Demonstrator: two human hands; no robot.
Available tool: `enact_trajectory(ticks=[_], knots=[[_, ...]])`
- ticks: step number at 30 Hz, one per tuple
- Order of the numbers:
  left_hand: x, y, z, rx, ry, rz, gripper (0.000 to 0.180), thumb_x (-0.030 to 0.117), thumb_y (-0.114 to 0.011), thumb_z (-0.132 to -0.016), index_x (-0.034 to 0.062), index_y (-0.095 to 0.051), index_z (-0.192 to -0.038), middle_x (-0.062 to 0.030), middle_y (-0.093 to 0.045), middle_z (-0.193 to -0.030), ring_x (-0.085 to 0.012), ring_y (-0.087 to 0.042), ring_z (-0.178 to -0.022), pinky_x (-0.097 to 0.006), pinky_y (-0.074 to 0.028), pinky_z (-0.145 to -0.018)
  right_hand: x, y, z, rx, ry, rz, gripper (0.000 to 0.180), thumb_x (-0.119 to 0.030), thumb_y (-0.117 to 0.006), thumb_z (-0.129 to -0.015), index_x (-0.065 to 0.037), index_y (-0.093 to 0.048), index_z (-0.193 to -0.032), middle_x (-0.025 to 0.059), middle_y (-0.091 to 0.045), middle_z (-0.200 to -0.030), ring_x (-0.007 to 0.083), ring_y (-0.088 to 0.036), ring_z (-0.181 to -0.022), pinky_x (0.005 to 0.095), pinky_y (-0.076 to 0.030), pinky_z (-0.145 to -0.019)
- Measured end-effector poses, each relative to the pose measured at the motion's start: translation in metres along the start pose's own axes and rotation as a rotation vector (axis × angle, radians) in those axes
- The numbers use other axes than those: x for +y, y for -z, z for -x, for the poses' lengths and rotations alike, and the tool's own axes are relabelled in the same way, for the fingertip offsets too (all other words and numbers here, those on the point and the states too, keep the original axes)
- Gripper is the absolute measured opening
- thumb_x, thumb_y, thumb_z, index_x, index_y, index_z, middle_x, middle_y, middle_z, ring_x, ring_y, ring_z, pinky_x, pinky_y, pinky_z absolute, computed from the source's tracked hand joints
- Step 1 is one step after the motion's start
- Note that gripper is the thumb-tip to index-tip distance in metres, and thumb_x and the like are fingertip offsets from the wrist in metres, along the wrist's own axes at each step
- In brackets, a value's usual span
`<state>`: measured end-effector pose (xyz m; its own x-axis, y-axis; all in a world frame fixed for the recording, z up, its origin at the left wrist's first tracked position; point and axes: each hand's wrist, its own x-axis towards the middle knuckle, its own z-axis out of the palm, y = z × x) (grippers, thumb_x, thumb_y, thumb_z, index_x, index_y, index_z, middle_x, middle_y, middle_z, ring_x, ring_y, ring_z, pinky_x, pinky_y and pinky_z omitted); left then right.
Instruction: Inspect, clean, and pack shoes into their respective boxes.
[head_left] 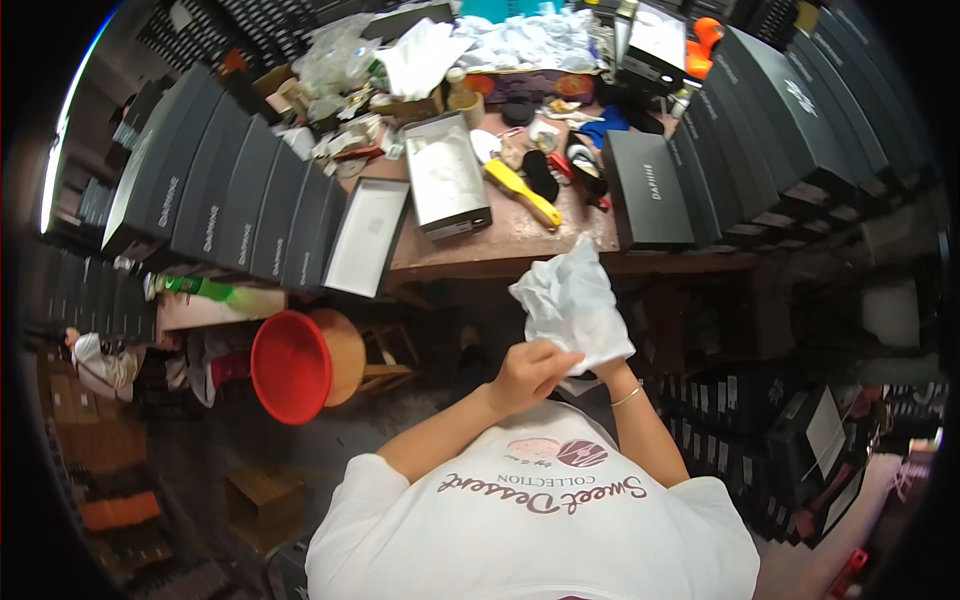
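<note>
A crumpled, thin white sheet or bag (572,308) is in front of my chest, just off the table's near edge; I cannot tell whether it is tissue paper or a soft pouch. My left hand (535,375) pinches its lower left edge between thumb and fingers. Behind or inside it is my right hand (610,371), with only the heel and the braceleted wrist showing and its fingers hidden. Beyond, on the table, stand an open shoe box (447,185) and a white-lined box lid (368,240). A yellow-handled brush (523,194) lies beside the box.
Dark shoe boxes stand in rows at the left (215,190) and the right (765,120) of the table (480,246). Crumpled white paper (525,42) and a tape roll (466,104) lie farther back. A red basin (291,367) rests on a wooden stool (345,358) at left.
</note>
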<state>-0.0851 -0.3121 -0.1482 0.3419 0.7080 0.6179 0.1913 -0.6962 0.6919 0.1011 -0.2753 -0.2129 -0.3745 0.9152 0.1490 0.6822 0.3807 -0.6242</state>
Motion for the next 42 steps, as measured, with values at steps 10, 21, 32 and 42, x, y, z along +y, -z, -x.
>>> enact_trajectory(ticks=[10, 21, 32, 42], knots=[[0.019, -0.012, 0.012, -0.159, 0.034, 0.109, 0.039, -0.008, -0.065, -0.064, 0.0032, -0.067, -0.102, -0.0088, -0.058, -0.071, -0.0237, -0.058, -0.057, -0.032, -0.046, -0.050, -0.017, 0.010, 0.007, 0.039, -0.163, -0.155, 0.050, -0.024, -0.054, -0.089, 0.000, -0.045, -0.131, 0.0181, -0.052, -0.126, 0.0312, -0.050, -0.117, 0.0365, -0.040, -0.101], [-0.002, 0.028, 0.013, 0.269, 0.763, 0.260, 0.069, 0.027, -0.070, -0.084, 0.0074, -0.035, -0.141, -0.0115, -0.052, -0.125, -0.0233, -0.049, -0.119, -0.042, -0.042, -0.097, -0.039, -0.014, -0.051, 0.041, -0.104, -0.478, 0.049, -0.018, -0.057, -0.085, 0.001, -0.047, -0.129, 0.0201, -0.051, -0.126, 0.0336, -0.050, -0.118, 0.0380, -0.039, -0.102], [-0.172, 0.183, -0.032, 0.949, 0.972, 1.042, 0.059, 0.019, -0.071, -0.077, 0.0025, -0.045, -0.128, -0.0105, -0.057, -0.119, -0.0237, -0.058, -0.106, -0.039, -0.050, -0.091, -0.088, -0.037, -0.158, -0.389, 0.122, -0.404, 0.045, -0.010, -0.063, -0.081, 0.002, -0.053, -0.123, 0.0194, -0.053, -0.126, 0.0278, -0.052, -0.118, 0.0370, -0.042, -0.099], [-0.202, 0.176, -0.081, -0.751, 0.510, -0.026, 0.098, 0.014, -0.074, -0.072, 0.0106, -0.015, -0.150, -0.0231, -0.062, -0.096, -0.0323, -0.065, -0.090, -0.035, -0.051, -0.077, -0.051, -0.071, -0.217, 0.013, -0.734, -1.923, 0.051, -0.037, -0.049, -0.095, -0.005, -0.044, -0.135, 0.0106, -0.052, -0.132, 0.0234, -0.053, -0.118, 0.0394, -0.044, -0.100]])
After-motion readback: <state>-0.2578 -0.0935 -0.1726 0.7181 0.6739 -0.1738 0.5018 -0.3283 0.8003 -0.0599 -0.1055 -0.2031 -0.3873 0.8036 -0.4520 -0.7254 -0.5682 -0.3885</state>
